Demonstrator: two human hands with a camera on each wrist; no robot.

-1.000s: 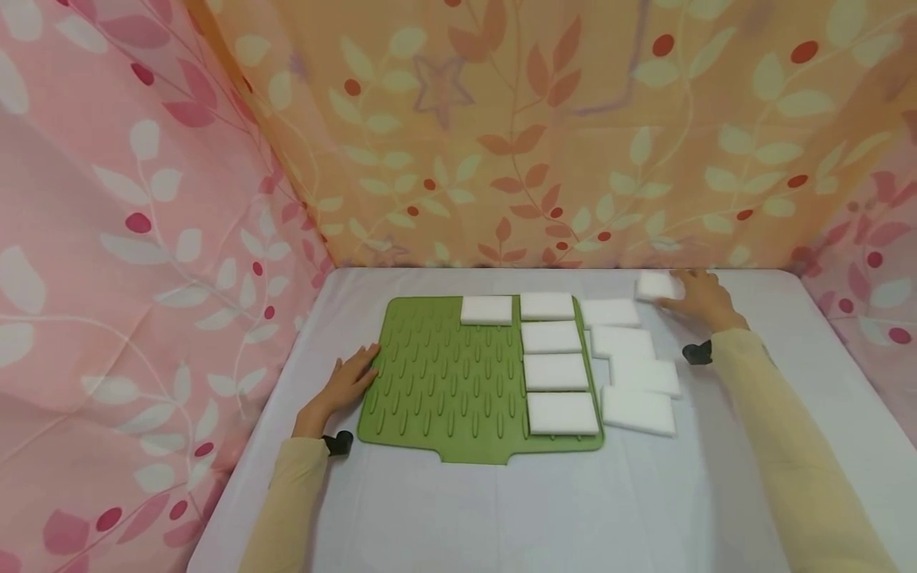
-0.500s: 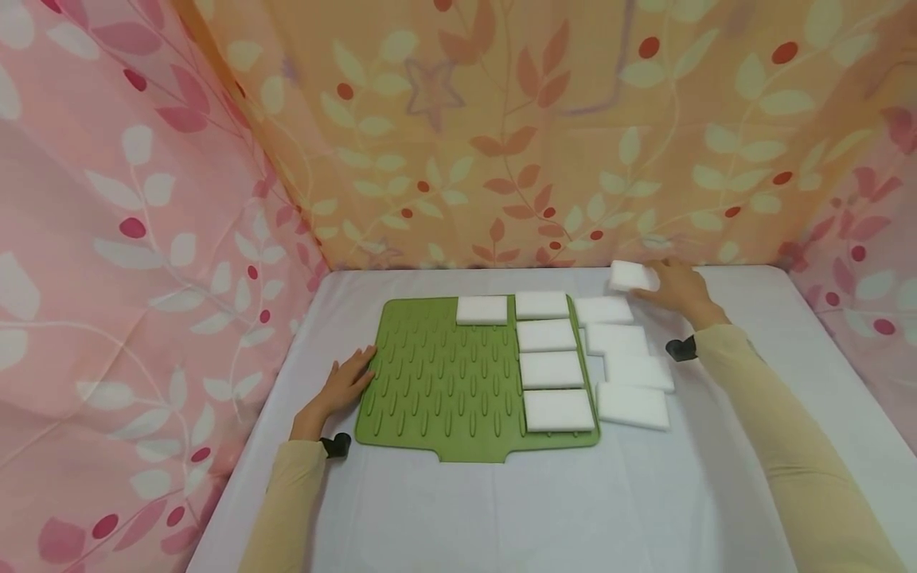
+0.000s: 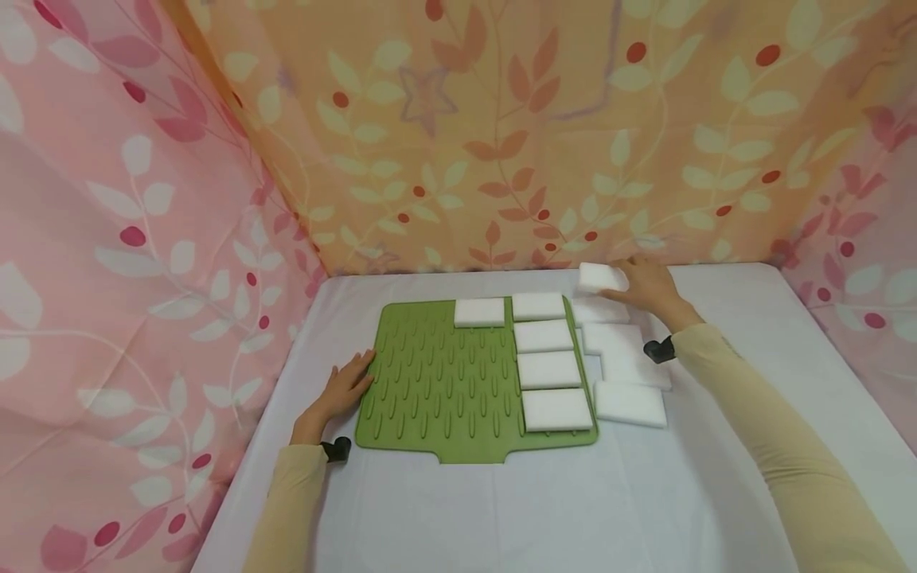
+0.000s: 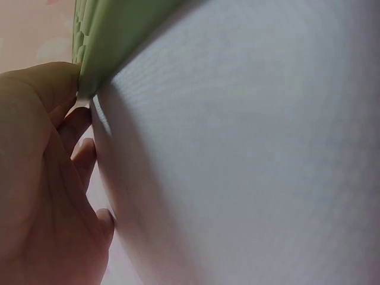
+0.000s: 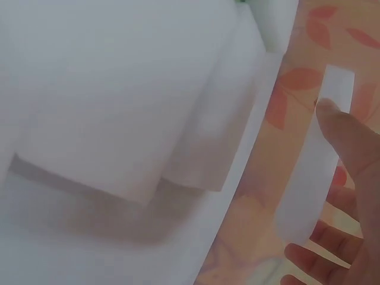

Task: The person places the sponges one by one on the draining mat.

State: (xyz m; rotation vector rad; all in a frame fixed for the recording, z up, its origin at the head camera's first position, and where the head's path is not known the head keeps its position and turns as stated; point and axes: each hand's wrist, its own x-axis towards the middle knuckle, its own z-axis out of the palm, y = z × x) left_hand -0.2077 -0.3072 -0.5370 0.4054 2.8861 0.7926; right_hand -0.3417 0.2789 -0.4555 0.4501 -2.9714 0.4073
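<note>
My right hand (image 3: 648, 290) holds a white sponge (image 3: 600, 277), a flat rectangular block, by its right end above the back of the table. In the right wrist view, the thumb lies on one side of this sponge (image 5: 317, 172) and the fingers on the other. My left hand (image 3: 342, 390) rests at the left edge of the green ridged mat (image 3: 430, 382). The left wrist view shows its thumb (image 4: 56, 80) touching the mat's edge (image 4: 113, 53), with the other fingers stretched beside it. Several white sponges (image 3: 548, 370) lie in a column along the mat's right side.
Another sponge (image 3: 480, 313) sits on the mat's back row, left of that column. Several more sponges (image 3: 630, 404) lie overlapping on the white tablecloth (image 3: 559, 509), right of the mat. Patterned fabric (image 3: 458, 159) hangs behind the table and at both sides.
My right hand has carried the sponge left from the table's back right, toward the mat's back right corner. The left hand has stayed at the mat's edge.
</note>
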